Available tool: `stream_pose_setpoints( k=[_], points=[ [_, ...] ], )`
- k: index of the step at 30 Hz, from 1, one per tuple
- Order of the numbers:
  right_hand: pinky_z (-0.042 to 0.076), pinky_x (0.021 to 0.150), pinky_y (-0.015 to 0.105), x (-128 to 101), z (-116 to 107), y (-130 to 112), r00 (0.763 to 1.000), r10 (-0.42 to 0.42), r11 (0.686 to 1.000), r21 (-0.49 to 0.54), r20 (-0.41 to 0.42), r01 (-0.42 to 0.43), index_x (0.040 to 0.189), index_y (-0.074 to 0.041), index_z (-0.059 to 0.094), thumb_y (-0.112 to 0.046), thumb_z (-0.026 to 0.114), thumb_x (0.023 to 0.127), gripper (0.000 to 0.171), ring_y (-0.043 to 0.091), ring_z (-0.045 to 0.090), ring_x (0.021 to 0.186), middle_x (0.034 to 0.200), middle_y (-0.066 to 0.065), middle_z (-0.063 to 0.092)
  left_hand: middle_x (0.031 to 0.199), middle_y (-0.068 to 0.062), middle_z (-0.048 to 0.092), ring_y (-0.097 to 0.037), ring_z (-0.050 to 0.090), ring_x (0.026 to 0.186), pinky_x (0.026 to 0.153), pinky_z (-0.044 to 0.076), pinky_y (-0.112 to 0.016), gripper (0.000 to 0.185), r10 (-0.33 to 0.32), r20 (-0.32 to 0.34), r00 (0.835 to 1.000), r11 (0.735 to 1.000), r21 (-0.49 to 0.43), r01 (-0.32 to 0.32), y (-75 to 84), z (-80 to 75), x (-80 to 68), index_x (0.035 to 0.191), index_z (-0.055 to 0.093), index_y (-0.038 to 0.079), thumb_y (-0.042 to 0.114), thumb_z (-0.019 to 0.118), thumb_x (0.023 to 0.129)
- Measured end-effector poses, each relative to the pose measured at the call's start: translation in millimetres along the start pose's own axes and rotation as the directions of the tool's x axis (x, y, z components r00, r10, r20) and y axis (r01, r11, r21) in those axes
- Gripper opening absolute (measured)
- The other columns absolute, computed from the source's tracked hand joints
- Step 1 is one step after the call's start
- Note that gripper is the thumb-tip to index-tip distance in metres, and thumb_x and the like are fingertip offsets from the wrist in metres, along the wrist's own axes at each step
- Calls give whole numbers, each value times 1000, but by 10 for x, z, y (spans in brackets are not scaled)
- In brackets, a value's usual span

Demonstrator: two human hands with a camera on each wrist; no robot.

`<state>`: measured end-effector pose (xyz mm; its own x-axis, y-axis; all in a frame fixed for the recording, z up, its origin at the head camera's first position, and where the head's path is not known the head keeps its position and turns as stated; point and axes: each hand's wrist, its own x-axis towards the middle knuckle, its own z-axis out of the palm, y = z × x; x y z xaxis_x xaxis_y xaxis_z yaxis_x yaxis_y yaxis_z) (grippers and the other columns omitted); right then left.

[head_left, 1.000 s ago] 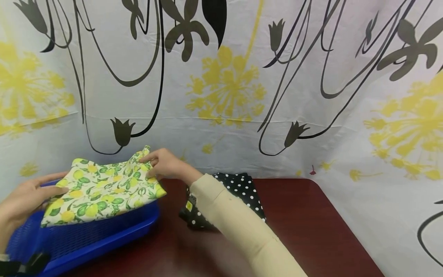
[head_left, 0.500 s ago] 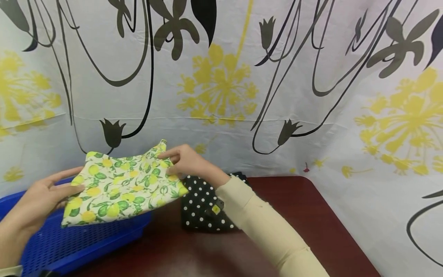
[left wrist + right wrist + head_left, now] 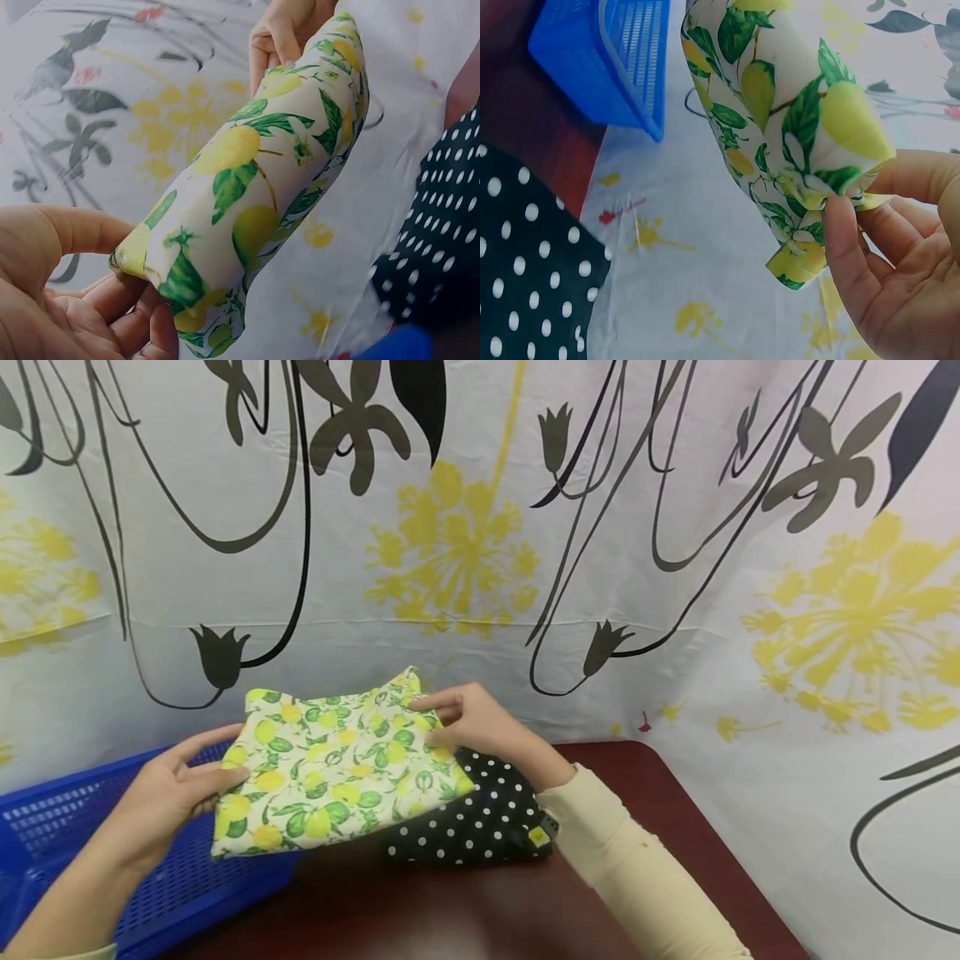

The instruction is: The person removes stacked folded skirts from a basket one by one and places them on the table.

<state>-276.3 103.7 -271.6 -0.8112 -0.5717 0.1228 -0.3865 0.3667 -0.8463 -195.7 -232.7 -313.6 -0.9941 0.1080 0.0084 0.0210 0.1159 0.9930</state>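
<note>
A folded lemon-print cloth [image 3: 337, 768], white with yellow lemons and green leaves, is held up between both hands. My left hand [image 3: 168, 802] pinches its left edge, thumb on top. At its right edge, my right hand [image 3: 480, 722] pinches the fabric near the upper corner. In the left wrist view the cloth [image 3: 247, 187] looks thick and rounded, gripped at a corner. The right wrist view shows thumb and fingers of the right hand [image 3: 900, 262] closed on its end. Partly beneath and behind it lies a black cloth with white dots [image 3: 480, 814] on the table.
A blue plastic basket [image 3: 202, 893] with perforated sides stands at the left, partly hidden by the left arm and the lemon-print cloth. The dark red table [image 3: 600, 760] has a rounded far corner. A floral-printed sheet [image 3: 465, 660] hangs behind it.
Both hands have carried the lemon-print cloth rightward, from above the blue basket to partly over the dotted black cloth. The head view has turned slightly to the right.
</note>
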Motion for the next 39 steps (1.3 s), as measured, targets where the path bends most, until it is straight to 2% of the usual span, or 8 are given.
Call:
stream_pose_setpoints(
  k=[5,11,15,17,21,28,36,39],
  points=[
    [31,52,26,-213,-145,107,999,9,999,54,-31,-7,120,-11,62,0,66,79,43,14,17,46,52,-2,14,88,3,69,-8,54,63,57,42,-24,60,4,34,999,1000,-14,-3,3,224,22,140,31,13,13,61,88],
    [41,56,26,-476,-284,239,996,69,995,70,-57,-65,122,-10,60,-4,67,79,44,13,43,47,47,-2,43,90,3,69,-8,57,70,62,45,-25,67,-5,68,998,1000,-4,5,-11,496,44,143,24,5,15,61,88],
    [49,73,32,-648,-355,348,991,99,995,33,-89,-97,122,-11,61,-8,69,79,44,25,62,86,77,11,68,93,1,69,-10,61,75,65,47,-27,66,-3,93,996,999,-49,8,-45,669,60,142,25,4,13,62,87],
    [48,83,36,-735,-381,402,989,103,995,10,-105,-103,121,-12,61,-10,69,79,43,29,53,111,103,13,66,95,0,69,-11,61,74,64,46,-27,67,-13,103,995,998,-66,20,-70,744,68,142,26,4,12,62,87],
    [49,83,38,-889,-401,503,988,104,995,13,-113,-103,121,-10,61,-11,70,79,42,32,43,122,122,12,57,99,-3,68,-13,63,77,66,48,-27,67,-50,118,992,993,-102,62,-138,871,68,142,26,6,11,63,86],
    [52,70,31,-1182,-386,657,984,125,991,69,-128,-117,120,-6,61,-9,70,78,43,30,53,111,119,14,59,103,-10,67,-18,65,83,72,49,-31,67,-98,149,984,983,-141,119,-274,1082,40,141,29,5,10,64,84],
    [51,62,28,-1516,-377,810,981,157,984,105,-118,-145,122,-3,59,-9,68,80,44,30,55,108,100,16,67,103,-14,66,-21,64,86,78,49,-35,68,-111,211,971,971,-186,151,-440,1325,-17,140,28,2,11,65,83],
    [51,61,28,-1607,-360,878,977,182,978,127,-109,-168,123,-2,58,-9,68,80,44,34,50,113,106,17,65,102,-15,66,-22,64,85,77,49,-35,68,-130,220,967,968,-181,172,-525,1396,-27,139,29,1,11,65,83]
  ],
)
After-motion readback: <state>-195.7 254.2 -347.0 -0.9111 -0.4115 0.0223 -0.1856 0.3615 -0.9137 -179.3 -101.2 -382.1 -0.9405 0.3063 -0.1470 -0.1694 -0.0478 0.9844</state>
